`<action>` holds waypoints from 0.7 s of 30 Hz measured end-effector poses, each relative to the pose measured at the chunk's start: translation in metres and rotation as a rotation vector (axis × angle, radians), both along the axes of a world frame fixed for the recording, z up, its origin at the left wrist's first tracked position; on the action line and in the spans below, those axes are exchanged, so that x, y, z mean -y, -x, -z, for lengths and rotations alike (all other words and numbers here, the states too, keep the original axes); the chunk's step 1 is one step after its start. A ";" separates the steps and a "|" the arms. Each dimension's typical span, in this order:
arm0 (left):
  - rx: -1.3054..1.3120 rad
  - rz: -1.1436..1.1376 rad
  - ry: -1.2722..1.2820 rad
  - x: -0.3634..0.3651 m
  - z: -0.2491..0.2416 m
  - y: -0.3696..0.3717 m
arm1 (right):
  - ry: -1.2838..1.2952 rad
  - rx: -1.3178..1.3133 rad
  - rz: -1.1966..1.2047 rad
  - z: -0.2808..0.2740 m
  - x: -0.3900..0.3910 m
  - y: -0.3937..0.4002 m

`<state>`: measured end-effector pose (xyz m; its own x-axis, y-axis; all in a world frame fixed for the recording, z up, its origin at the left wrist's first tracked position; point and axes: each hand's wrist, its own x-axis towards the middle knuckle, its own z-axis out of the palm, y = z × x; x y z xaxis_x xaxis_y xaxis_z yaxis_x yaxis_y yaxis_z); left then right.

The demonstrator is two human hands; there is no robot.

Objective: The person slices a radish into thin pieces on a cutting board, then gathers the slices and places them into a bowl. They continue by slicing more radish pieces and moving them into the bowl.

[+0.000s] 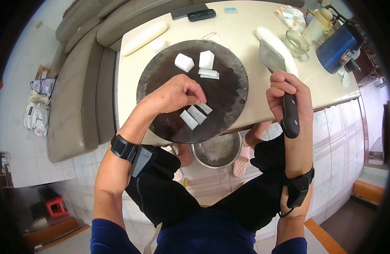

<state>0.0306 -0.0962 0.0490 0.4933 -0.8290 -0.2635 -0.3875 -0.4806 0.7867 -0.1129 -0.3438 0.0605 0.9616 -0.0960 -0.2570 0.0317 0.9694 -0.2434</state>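
On the round dark cutting board (229, 91), the left hand (176, 94) has its fingers pinched together on a thin white slice (204, 107) at about 6 o'clock, touching two more slices (193, 117) just below. The right hand (288, 95), at 3 o'clock off the board's edge, has its fingers clamped on the black handle of a cleaver (272, 57), blade raised over the tabletop (241, 29). Two white chunks (195, 61) sit near 12 o'clock.
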 end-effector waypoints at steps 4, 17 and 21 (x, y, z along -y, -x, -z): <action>0.021 0.061 -0.044 0.000 -0.001 0.000 | -0.013 -0.005 -0.012 0.000 0.000 0.000; 0.220 -0.037 0.009 0.008 0.007 -0.003 | -0.026 0.001 -0.026 0.002 0.001 0.000; 0.468 -0.144 0.095 0.024 0.009 -0.004 | -0.015 -0.004 -0.016 0.005 0.002 -0.001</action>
